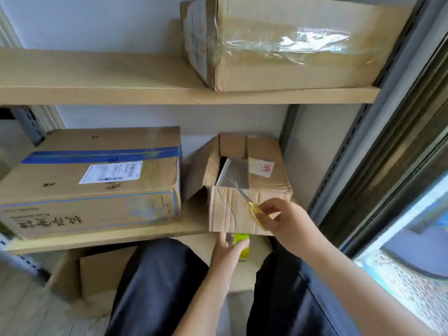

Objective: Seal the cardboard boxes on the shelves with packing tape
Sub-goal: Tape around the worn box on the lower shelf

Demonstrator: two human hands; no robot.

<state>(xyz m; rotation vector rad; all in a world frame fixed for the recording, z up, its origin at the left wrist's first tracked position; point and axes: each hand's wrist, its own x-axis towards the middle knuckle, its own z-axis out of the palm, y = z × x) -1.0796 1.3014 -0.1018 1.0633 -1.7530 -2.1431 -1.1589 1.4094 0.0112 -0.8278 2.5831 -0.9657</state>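
We look down on two shelves. On the lower shelf (104, 235), right of centre in the frame, stands the small box (242, 190), its top flaps open and a strip of clear tape (234, 174) running from the opening down over its front face. Our right hand (283, 219), lower right of centre, has its fingers curled through the yellow handles of the scissors (252, 209), whose blades point up-left against the box's front edge at the tape. Our left hand (229, 248), just below the box, grips the tape roll (242, 246) with fingers wrapped round it. At middle left sits the large box (92, 180), closed with blue tape. On the upper shelf (169, 94), top right, lies a taped box (286, 42). Another box (97, 275) stands on the floor, lower left.
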